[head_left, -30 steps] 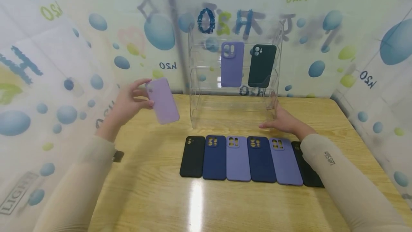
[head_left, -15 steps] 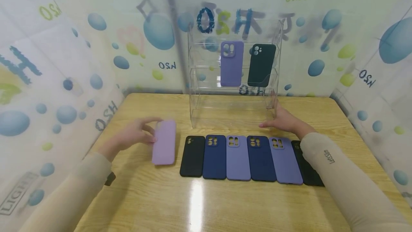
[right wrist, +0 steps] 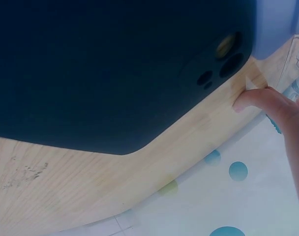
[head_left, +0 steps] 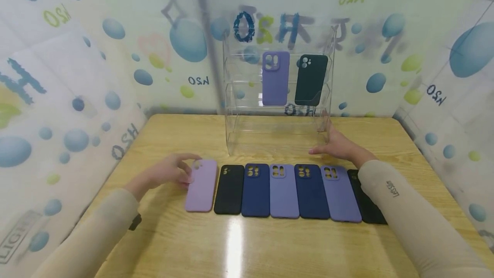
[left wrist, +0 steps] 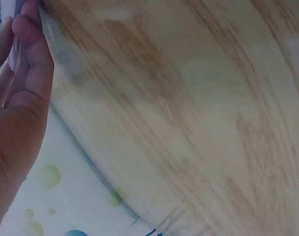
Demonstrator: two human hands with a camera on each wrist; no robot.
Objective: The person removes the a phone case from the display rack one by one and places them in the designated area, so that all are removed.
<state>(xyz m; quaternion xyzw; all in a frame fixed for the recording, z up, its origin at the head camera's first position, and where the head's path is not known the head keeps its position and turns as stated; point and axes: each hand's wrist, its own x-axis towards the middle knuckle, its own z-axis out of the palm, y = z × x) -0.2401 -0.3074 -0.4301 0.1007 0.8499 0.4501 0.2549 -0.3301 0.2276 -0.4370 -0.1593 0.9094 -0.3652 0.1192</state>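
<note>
My left hand [head_left: 167, 173] holds a light pink-purple phone case [head_left: 201, 188] by its left edge, down at the left end of a row of phone cases. In the left wrist view, the thumb and fingers pinch that case [left wrist: 13, 55] at the upper left corner. To its right lies a black phone case [head_left: 229, 190]. My right hand [head_left: 339, 143] grips the lower right side of a clear display stand [head_left: 228, 128], thumb at the front and fingers along the side. On the stand lean a purple phone case [head_left: 275, 85] and a dark green phone case [head_left: 311, 80].
The row on the wooden table [head_left: 166, 243] continues with a navy phone case [head_left: 256, 194], a lilac one [head_left: 284, 194], another navy one [head_left: 313, 196], a purple one [head_left: 342, 198] and a black one [head_left: 368, 203] partly under the right sleeve. A patterned wall covering [head_left: 185, 98] stands behind.
My left hand has brought the pink-purple phone case down from the air beside the stand to the table, then rightward against the row's left end. The right hand stays at the stand.
</note>
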